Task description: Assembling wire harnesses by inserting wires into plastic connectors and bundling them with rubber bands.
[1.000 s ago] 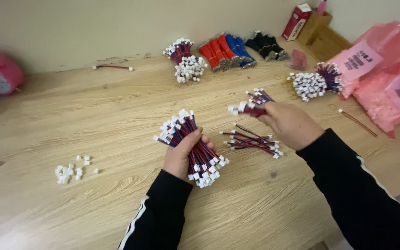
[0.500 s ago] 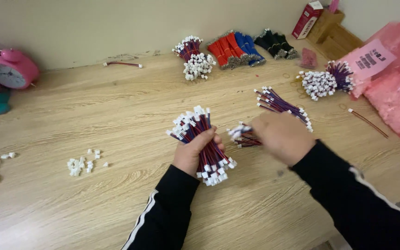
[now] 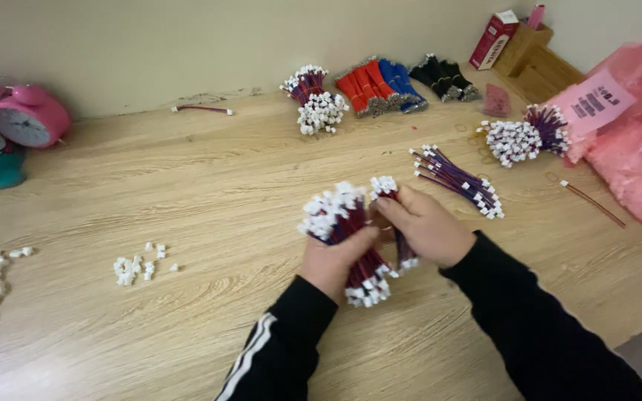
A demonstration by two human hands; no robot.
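Near desk centre: left hand (image 3: 334,256) wrapped tight round a thick bundle of red-and-blue wires with white connectors (image 3: 347,241); right hand (image 3: 429,225) pinching a thin wire bunch (image 3: 394,215), touching the thick bundle
Right side: loose wire fan (image 3: 458,180) just beside the right hand; pink bags (image 3: 626,126) along the desk edge
Left side: bare wooden desk (image 3: 209,186) between the hands and scattered white connectors (image 3: 139,262)
Far edge: wire bundles (image 3: 380,83) by the wall; pink alarm clock (image 3: 27,113) at the left corner

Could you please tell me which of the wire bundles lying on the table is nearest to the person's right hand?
The loose bundle fanned out just beyond the right hand; the other two lie farther off, by the wall and the pink bags.
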